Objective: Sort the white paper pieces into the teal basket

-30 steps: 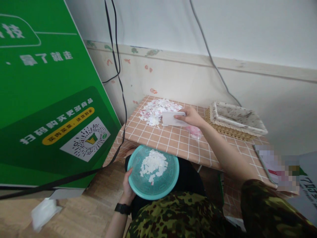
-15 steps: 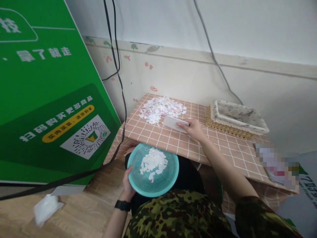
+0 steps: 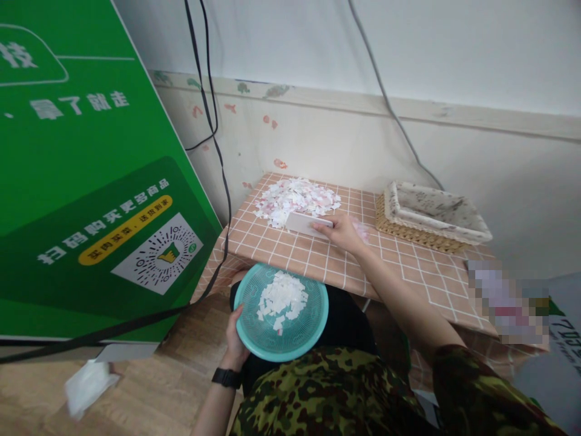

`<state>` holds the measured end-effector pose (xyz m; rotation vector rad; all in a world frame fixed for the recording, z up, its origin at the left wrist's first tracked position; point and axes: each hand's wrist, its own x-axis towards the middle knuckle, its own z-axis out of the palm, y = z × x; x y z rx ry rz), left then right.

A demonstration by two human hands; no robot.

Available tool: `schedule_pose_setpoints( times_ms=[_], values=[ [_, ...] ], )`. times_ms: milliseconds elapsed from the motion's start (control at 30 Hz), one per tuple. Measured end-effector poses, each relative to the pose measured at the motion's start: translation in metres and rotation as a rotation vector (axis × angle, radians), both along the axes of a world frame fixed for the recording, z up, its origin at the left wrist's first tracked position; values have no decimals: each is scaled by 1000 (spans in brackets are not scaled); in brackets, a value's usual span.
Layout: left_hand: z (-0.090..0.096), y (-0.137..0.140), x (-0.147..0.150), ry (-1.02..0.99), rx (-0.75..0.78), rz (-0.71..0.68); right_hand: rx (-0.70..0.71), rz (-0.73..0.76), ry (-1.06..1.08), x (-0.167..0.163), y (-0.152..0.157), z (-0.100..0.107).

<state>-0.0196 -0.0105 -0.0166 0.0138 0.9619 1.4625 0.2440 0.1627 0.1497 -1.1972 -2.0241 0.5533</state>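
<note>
Right hand [image 3: 345, 234]: fingers gripping the white scraper [image 3: 303, 224], paper scraps [image 3: 297, 195] at its eleven o'clock — its edge best kept low on the worktop [image 3: 272, 247]. Left hand [image 3: 235, 340]: fingers clasping the teal colander [image 3: 314, 324] at eight o'clock — best held level

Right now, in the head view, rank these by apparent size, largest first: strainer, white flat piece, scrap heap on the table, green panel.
1. Green panel, cropped
2. Strainer
3. Scrap heap
4. White flat piece, partly covered by the right hand
</note>
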Motion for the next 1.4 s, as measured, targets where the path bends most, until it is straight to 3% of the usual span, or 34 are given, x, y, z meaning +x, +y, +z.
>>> schedule_pose_setpoints(
  times_ms=[100, 267, 433, 800, 1167, 1400],
  values=[
    [-1, 0, -1, 8, -3, 9, 20, 45, -34, -1, 7, 0],
    [0, 0, -1, -2, -3, 13, 90, 1, -136, 5, 10, 6],
    [3, 1, 0, -1, 8, 16, 128, -46, -110, 3, 3, 6],
    [5, 0, 1, -31, 2, 10, 61, -36, 5, -19, 3, -8],
    [0, -1, -2, -11, 26, -1, -35, 118, 21, -5, 16, -4],
    [-1, -1, -2, 10, 36, 6, -42, 126, 24, -3, 9, -4]
  ],
)
